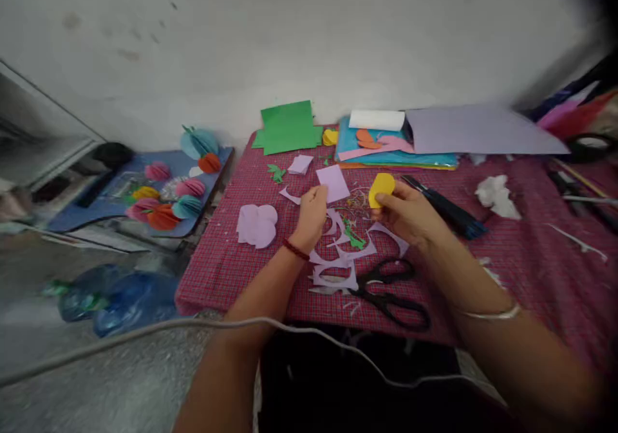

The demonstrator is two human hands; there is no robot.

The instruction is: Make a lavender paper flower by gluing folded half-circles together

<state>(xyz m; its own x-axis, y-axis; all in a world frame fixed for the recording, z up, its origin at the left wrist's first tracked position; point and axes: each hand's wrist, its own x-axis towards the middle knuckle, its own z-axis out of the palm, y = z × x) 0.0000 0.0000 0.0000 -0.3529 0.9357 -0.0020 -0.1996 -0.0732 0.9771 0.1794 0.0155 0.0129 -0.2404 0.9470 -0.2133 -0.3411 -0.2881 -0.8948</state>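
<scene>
My left hand is closed at the near left edge of a folded lilac paper square, its fingertips pinching it. In my right hand a small yellow paper cutout with a rounded outline is held between thumb and fingers, above the table. Curved lilac paper scraps lie below and between my hands, with green scraps among them. Black-handled scissors rest near the front edge, blades partly under the scraps. Lilac rounded cutouts lie to the left of my left hand.
Green sheets, a blue packet and a large lilac sheet line the wall. A dark folded object and crumpled white tissue lie right. Paper ornaments sit on a blue side table. A white cable crosses in front.
</scene>
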